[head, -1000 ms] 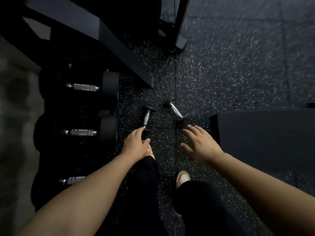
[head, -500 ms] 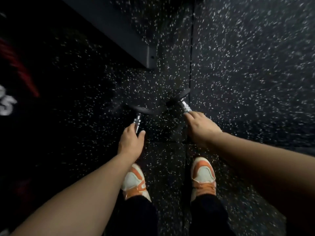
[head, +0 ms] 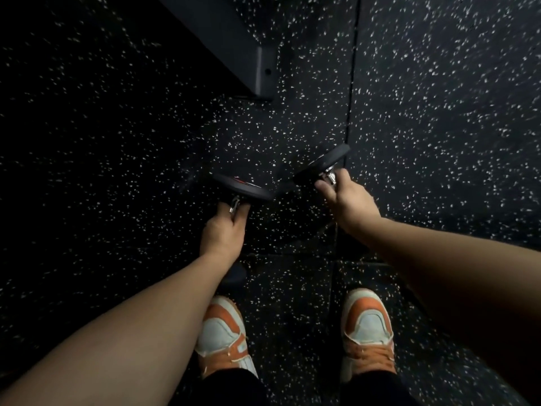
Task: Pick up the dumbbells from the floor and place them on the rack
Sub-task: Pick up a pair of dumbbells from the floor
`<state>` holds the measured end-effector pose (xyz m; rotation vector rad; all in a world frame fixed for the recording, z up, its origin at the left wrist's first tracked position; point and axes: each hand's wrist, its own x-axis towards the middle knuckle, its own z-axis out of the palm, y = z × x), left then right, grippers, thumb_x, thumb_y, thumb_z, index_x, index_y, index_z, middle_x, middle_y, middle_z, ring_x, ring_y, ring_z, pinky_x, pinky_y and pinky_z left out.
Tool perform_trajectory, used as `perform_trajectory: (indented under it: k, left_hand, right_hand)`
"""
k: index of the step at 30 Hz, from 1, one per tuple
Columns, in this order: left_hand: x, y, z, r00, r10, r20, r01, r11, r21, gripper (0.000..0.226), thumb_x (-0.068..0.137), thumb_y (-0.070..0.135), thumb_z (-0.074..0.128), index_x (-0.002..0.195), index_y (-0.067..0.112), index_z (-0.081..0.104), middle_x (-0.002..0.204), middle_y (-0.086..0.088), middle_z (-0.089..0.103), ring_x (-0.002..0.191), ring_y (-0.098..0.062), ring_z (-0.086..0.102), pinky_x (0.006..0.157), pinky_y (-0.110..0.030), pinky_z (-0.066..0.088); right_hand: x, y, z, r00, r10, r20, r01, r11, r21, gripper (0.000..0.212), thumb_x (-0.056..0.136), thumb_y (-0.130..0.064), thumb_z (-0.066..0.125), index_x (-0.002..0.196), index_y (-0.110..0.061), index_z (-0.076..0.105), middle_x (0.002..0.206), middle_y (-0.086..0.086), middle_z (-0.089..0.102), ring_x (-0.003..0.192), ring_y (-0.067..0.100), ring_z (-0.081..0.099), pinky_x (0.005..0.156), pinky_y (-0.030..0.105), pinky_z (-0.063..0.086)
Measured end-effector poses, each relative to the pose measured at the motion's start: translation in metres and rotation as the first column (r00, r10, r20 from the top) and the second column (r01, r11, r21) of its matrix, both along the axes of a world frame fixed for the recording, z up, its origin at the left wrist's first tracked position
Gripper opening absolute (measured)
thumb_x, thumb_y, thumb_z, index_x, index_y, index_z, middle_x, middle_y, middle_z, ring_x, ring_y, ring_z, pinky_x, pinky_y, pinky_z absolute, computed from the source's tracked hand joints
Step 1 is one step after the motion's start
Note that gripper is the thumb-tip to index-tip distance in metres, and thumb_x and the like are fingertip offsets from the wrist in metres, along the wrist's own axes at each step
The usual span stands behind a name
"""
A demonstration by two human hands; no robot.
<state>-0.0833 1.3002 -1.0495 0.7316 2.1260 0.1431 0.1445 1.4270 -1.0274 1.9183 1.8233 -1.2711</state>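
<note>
1. On the black rubber gym floor flecked with white point(head: 439, 112), just ahead of a pair of orange-and-white trainers point(head: 367, 326), two small dumbbells are in the person's grasp, one to each hand.
2. The left hand point(head: 224, 234) is curled shut around the knurled steel handle of the left black round-headed dumbbell point(head: 243, 187); only a glint of metal shows between thumb and fingers, and the far head sticks out beyond the knuckles.
3. The right hand point(head: 349, 203) is likewise wrapped tight on the handle of the right black round-headed dumbbell point(head: 322, 165), whose far head tilts up and away to the right.
4. Each grip sits mid-handle, probably so the two heads balance either side of the fist and the weight does not tip during the lift.
5. Whether the dumbbells have left the floor is hard to judge in this dim view — the near head of each is hidden under the wrist or lost in shadow, though the tilt of the right one suggests it is coming up.
6. A dark steel beam with a bolted end cap point(head: 263, 71) runs diagonally in from the top left, near but clear of both weights; it may be the rack's foot, yet no shelf or cradle is in sight.
7. The pick-up looks nearly secured, so what remains is to stand and carry both to the rack — out of view here
</note>
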Motion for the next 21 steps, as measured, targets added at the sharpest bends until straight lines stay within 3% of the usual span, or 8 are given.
perform_trajectory:
  k: [3,10,16,19,21]
  left_hand:
    - [0.002,0.0,-0.003,0.999,0.051,0.019,-0.051,0.999,0.011,0.044,0.096,0.057,0.045,0.098,0.014,0.05,0.067,0.004,0.049,0.071,-0.031,0.056,0.066,-0.034,0.039]
    - [0.013,0.006,0.027,0.993,0.116,0.027,-0.115,0.993,-0.01,0.043,0.094,0.065,0.04,0.097,0.024,0.048,0.073,0.004,0.049,0.072,-0.028,0.054,0.068,-0.034,0.04]
    - [0.034,0.023,0.117,0.985,0.163,0.046,-0.166,0.985,0.047,0.045,0.094,0.068,0.038,0.092,0.023,0.045,0.073,0.001,0.051,0.072,-0.029,0.055,0.067,-0.035,0.042]
    - [0.041,0.033,0.18,0.981,0.19,0.044,-0.193,0.978,0.083,0.045,0.095,0.066,0.037,0.097,0.022,0.047,0.075,0.003,0.05,0.075,-0.026,0.051,0.068,-0.034,0.037]
    - [0.045,0.037,0.228,0.976,0.214,0.046,-0.218,0.971,0.099,0.053,0.095,0.065,0.037,0.107,0.016,0.054,0.085,-0.005,0.058,0.079,-0.028,0.053,0.07,-0.035,0.04]
  right_hand:
    - [-0.001,-0.001,0.0,1.0,-0.014,-0.017,0.014,1.0,0.008,0.043,0.092,-0.064,0.041,0.1,-0.022,0.041,0.087,0.007,0.061,0.08,0.032,0.057,0.066,0.041,0.04]
    - [0.0,-0.009,0.026,0.998,-0.056,-0.036,0.055,0.998,-0.009,0.039,0.091,-0.064,0.044,0.101,-0.026,0.044,0.078,-0.007,0.058,0.068,0.013,0.054,0.052,0.032,0.033]
    - [0.001,-0.011,0.114,0.989,-0.098,-0.114,0.096,0.995,-0.023,0.033,0.092,-0.063,0.046,0.1,-0.031,0.044,0.078,-0.011,0.056,0.068,0.007,0.053,0.053,0.029,0.034]
    - [0.001,-0.007,0.177,0.982,-0.108,-0.154,0.106,0.994,-0.021,0.036,0.092,-0.062,0.045,0.106,-0.029,0.046,0.082,-0.01,0.058,0.072,0.011,0.056,0.055,0.03,0.038]
    - [0.003,-0.001,0.224,0.977,-0.113,-0.18,0.112,0.994,-0.018,0.035,0.092,-0.063,0.044,0.104,-0.03,0.045,0.084,-0.008,0.06,0.073,0.012,0.058,0.057,0.031,0.041]
